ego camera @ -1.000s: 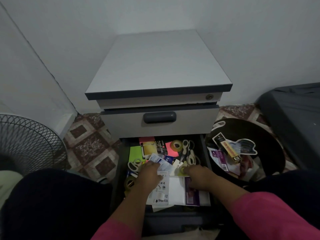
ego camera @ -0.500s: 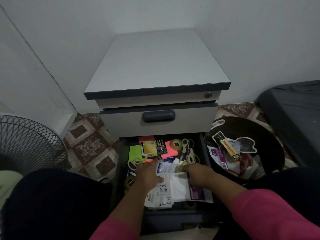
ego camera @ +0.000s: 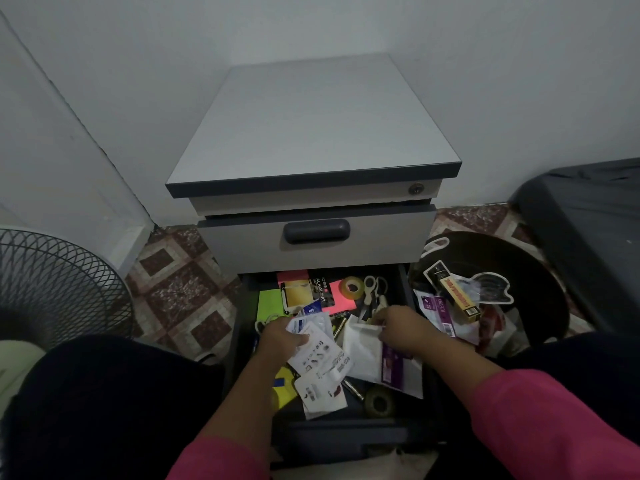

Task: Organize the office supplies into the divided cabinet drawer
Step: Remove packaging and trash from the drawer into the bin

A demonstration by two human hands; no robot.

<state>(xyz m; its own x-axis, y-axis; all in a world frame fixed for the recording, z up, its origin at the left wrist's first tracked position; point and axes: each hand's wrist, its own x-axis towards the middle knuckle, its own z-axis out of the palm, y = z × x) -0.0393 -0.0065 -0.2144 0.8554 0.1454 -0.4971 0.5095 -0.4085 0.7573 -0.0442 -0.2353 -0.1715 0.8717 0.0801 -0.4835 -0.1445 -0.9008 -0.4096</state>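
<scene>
Patterned floor tiles [ego camera: 180,292], maroon and cream in diamond shapes, spread under a smooth grey cabinet [ego camera: 311,133] that stands against a plain white wall. We see its flat laminate top edged in dark grey, a small round lock at the right, and a closed drawer with a dark oblong handle [ego camera: 316,231]. Below it the drawer [ego camera: 420,375] stands pulled out, dark-walled and crowded.

We hold our left hand [ego camera: 280,337] over the drawer's left half, fingers curled around a fan of glossy white blister cards [ego camera: 318,355] printed with small black icons. Our right hand [ego camera: 403,327] pinches the top edge of a flat white packet [ego camera: 363,355] with a purple band, which lies tilted over the drawer's middle.

At the back of the drawer lie a neon green pad [ego camera: 268,301], a pink pad [ego camera: 341,301], a black and gold battery pack [ego camera: 304,292], a ring of clear tape [ego camera: 350,287] and cream-handled scissors [ego camera: 374,289]. Near the front sits a darker tape roll [ego camera: 379,401], beside loose batteries.

To the right, a round black tray [ego camera: 519,258] carries a long yellow box [ego camera: 457,296] and more packets. A wire mesh fan guard [ego camera: 52,282] curves at the left. Pink sleeves cover both forearms.
</scene>
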